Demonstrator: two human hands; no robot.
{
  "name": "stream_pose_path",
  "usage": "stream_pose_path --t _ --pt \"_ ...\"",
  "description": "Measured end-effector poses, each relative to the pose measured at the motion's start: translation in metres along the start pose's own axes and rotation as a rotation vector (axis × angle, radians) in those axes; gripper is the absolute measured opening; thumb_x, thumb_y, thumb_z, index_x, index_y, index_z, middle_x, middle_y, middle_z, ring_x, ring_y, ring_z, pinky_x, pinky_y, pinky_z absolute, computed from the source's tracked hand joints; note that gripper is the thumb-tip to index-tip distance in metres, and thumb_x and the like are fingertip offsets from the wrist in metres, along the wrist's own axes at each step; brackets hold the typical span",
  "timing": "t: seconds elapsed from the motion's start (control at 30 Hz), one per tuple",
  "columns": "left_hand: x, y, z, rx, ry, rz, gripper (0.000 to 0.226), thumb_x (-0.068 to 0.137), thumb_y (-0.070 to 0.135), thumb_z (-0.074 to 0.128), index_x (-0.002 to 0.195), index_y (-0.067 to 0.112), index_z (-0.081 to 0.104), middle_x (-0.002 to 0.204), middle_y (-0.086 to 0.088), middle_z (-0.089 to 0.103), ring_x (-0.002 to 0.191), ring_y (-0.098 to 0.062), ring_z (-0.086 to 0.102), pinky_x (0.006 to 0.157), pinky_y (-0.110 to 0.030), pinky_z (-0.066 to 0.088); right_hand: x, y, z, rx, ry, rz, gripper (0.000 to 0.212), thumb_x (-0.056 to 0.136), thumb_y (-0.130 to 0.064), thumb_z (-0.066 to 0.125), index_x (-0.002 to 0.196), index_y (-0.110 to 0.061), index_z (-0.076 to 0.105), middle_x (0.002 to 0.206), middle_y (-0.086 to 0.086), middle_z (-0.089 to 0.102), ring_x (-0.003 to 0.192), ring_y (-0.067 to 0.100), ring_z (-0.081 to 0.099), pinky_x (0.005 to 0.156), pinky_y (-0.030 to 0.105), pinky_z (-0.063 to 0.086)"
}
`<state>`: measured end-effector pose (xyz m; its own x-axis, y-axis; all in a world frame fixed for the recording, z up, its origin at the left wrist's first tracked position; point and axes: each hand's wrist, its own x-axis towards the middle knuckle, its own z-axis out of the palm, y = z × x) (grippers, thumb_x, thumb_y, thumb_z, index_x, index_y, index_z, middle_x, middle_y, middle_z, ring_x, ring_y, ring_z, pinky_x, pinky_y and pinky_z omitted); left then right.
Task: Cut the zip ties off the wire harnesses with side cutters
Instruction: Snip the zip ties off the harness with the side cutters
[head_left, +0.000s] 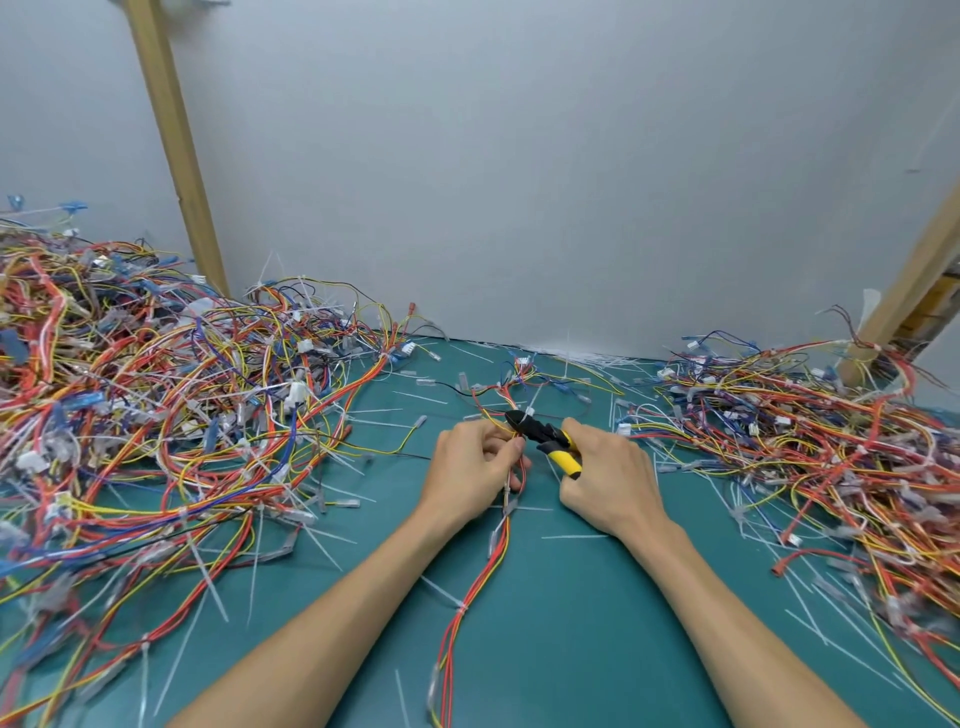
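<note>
Left hand (475, 465): fingers curled round a thin harness of red, orange and yellow wires (496, 551), thumb pinching it on top. The harness's long axis runs away from the person, from the near edge of the green mat (571, 639) up through this hand and on past it, where its wires fan out.

Right hand (608, 480): clamped round the handles of the yellow-and-black side cutters (543, 435). The cutters' long axis is diagonal, handles in the right palm and black nose pointing left and away, ending at the harness just above the left fingertips. A white zip tie (533, 402) is at the nose. Blade state cannot be told.

Outboard of the left hand is a large multicoloured wire pile (156, 395). Outboard of the right hand is a second wire heap (810, 431).
</note>
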<state>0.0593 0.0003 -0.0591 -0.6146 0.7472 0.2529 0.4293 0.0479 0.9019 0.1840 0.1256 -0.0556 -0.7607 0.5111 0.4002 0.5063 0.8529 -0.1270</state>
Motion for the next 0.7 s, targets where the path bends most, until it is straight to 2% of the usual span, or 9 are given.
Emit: stream_pose_path --t 0.2,0.37,0.57,0.7 --pt "-0.004 0.005 -0.001 -0.06 -0.013 -0.033 0.014 0.094 0.013 0.06 0.085 0.005 0.068 0.072 0.002 0.074 0.049 -0.01 0.063 0.058 -0.021 0.053 -0.002 0.001 -0.002 0.005 0.0 0.013 0.022 0.064 -0.018 0.054 0.08 -0.023 0.039 0.058 -0.006 0.038 0.065 0.033 0.044 0.052 0.033 0.029" --pt "-0.006 0.009 -0.001 -0.049 -0.012 -0.052 0.016 0.095 0.013 0.058 0.085 0.003 0.067 0.071 0.004 0.074 0.047 -0.007 0.061 0.057 -0.018 0.052 -0.004 -0.002 -0.006 0.016 -0.003 0.034 0.022 0.065 -0.018 0.056 0.081 -0.023 0.042 0.058 -0.006 0.039 0.064 0.033 0.046 0.052 0.032 0.033" --pt "-0.009 0.012 -0.003 -0.03 -0.015 -0.045 0.017 0.095 0.012 0.057 0.084 0.004 0.067 0.065 0.007 0.071 0.049 -0.01 0.058 0.058 -0.019 0.05 -0.008 -0.005 -0.006 0.02 0.002 0.062 0.02 0.068 -0.019 0.058 0.082 -0.022 0.045 0.059 -0.006 0.042 0.063 0.031 0.047 0.051 0.031 0.029" --pt "-0.009 0.011 -0.005 0.018 0.007 -0.039 0.019 0.094 0.013 0.059 0.084 0.001 0.069 0.069 0.001 0.073 0.049 -0.013 0.059 0.058 -0.019 0.047 -0.01 -0.006 -0.007 0.01 0.03 0.028 0.02 0.065 -0.019 0.055 0.079 -0.021 0.042 0.058 -0.005 0.039 0.062 0.032 0.046 0.049 0.031 0.025"
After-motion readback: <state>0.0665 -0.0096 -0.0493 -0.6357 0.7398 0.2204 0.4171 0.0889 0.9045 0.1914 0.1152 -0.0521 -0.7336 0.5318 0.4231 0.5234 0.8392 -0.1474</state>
